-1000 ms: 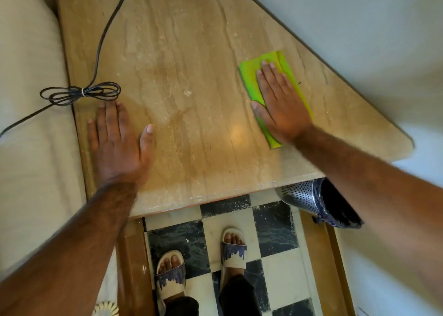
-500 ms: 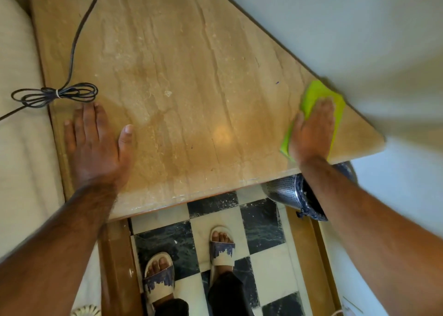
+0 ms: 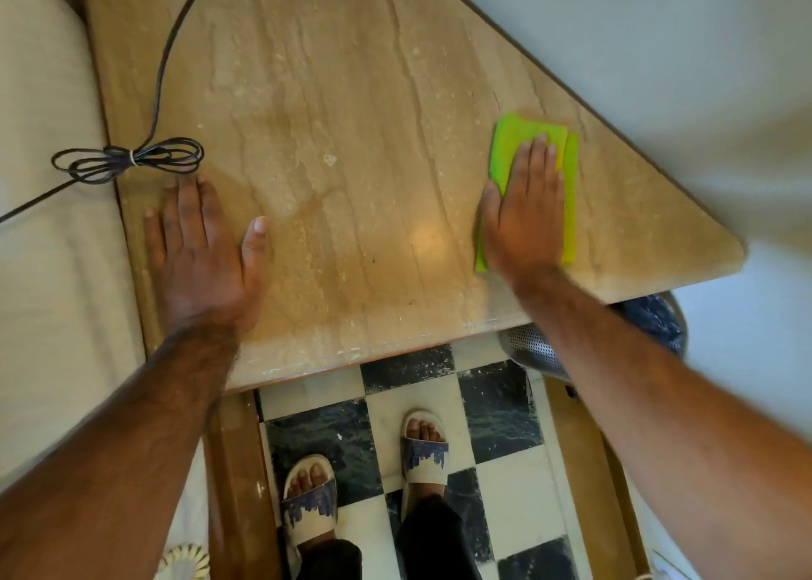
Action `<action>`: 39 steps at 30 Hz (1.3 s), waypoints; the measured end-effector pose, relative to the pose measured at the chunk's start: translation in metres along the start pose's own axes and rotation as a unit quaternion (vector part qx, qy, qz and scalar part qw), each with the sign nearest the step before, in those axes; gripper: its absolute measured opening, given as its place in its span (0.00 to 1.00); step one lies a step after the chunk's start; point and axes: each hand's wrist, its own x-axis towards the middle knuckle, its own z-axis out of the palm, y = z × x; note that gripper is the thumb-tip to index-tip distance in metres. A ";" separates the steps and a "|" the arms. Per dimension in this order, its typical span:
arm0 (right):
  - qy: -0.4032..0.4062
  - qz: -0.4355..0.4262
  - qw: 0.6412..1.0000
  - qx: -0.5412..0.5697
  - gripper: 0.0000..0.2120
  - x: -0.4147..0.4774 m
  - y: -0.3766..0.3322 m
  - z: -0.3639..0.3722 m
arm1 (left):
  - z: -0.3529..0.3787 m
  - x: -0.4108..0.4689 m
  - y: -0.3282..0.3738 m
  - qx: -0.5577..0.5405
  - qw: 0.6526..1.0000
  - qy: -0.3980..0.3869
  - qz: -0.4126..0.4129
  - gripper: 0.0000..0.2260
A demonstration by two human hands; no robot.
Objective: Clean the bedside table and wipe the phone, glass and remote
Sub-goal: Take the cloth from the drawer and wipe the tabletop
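Observation:
The bedside table [image 3: 351, 96] has a beige marble top cut at an angle along the wall. A folded green cloth [image 3: 514, 140] lies flat on its right part. My right hand [image 3: 525, 214] presses palm-down on the cloth, fingers together and pointing away from me. My left hand [image 3: 197, 250] rests flat on the table's left edge, fingers spread, holding nothing. No phone, glass or remote is in view.
A black cable [image 3: 127, 162], tied in a coiled bundle, runs across the table's left edge onto the cream bed [image 3: 48, 228]. A perforated metal bin [image 3: 534, 351] stands under the table's right corner. My sandalled feet stand on the black-and-white checked floor [image 3: 496, 403]. The pale wall [image 3: 659, 74] borders the slanted edge.
My right hand has slid the cloth back from the table's right corner by the wall towards the left and nearer the front. My left hand has stayed in place.

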 end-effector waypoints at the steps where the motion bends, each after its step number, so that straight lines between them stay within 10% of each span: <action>1: 0.009 0.003 1.000 -0.006 0.32 0.017 0.003 -0.001 | 0.000 0.000 -0.001 0.002 1.000 0.002 0.002 0.36; 13: -0.044 -0.022 0.999 0.000 0.33 -0.082 0.003 0.004 | 0.003 0.001 -0.002 0.020 1.000 0.009 0.000 0.36; 27: 0.005 -0.066 0.998 0.024 0.31 0.038 0.014 -0.005 | 0.005 0.001 -0.003 0.013 1.000 0.017 0.005 0.35; 39: 0.025 0.360 0.930 0.073 0.31 0.010 0.043 -0.012 | -0.003 0.001 0.004 0.027 0.999 -0.027 -0.014 0.37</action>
